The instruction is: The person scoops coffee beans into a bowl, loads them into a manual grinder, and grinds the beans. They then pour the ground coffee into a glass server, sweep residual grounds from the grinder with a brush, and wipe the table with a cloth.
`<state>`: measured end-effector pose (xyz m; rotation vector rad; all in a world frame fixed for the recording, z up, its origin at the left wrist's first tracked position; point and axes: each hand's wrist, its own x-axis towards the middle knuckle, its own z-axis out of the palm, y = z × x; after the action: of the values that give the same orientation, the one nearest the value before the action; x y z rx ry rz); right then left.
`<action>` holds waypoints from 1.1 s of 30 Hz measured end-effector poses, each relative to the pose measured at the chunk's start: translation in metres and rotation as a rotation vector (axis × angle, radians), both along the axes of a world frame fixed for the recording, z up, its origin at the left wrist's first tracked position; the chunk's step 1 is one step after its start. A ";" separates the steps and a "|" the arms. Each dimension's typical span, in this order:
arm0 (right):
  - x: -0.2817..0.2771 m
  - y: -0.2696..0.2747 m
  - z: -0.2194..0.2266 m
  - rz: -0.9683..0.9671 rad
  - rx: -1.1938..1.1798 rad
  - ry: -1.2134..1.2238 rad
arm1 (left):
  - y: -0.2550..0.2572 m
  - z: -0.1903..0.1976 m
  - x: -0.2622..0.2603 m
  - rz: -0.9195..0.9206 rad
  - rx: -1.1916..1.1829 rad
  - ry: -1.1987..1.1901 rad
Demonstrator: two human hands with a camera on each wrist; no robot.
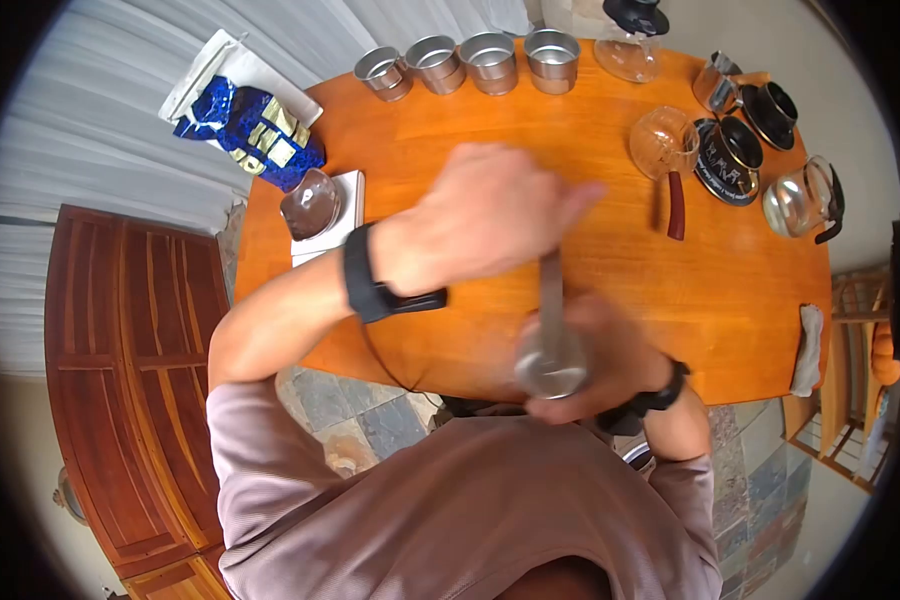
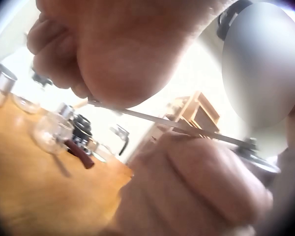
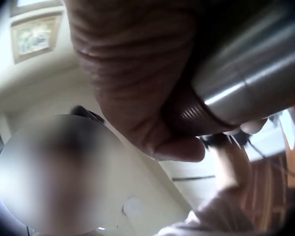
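My right hand (image 1: 610, 345) wraps round the metal cylinder of a hand coffee grinder (image 3: 250, 78), held in front of my chest. The grinder's round top (image 1: 553, 374) faces up toward the head camera. A flat metal crank arm (image 2: 172, 124) runs from that top to my left hand (image 1: 485, 215). In the left wrist view, the left fingers curl round the far end of the crank, hiding its knob. Both hands are motion-blurred in the head view. A ribbed brown band (image 3: 196, 110) circles the grinder beside the right thumb.
Several metal cups (image 1: 488, 62) line the table's (image 1: 440, 130) far edge. At left are a blue coffee bag (image 1: 260, 130) and a glass cup (image 1: 312, 205) on a white scale (image 1: 353, 200). Glass vessels, including a red-handled one (image 1: 676, 205), and black drippers (image 1: 730, 150) stand right.
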<state>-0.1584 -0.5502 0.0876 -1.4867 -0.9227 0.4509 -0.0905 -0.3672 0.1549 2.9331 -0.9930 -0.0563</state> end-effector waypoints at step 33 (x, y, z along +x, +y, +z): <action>-0.011 -0.017 0.020 -0.255 -0.046 0.074 | 0.001 -0.004 0.004 -0.099 -0.053 -0.092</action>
<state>-0.1699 -0.5675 0.1074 -1.5937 -0.6576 0.3396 -0.0867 -0.3667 0.1507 2.8601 -1.1342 0.1014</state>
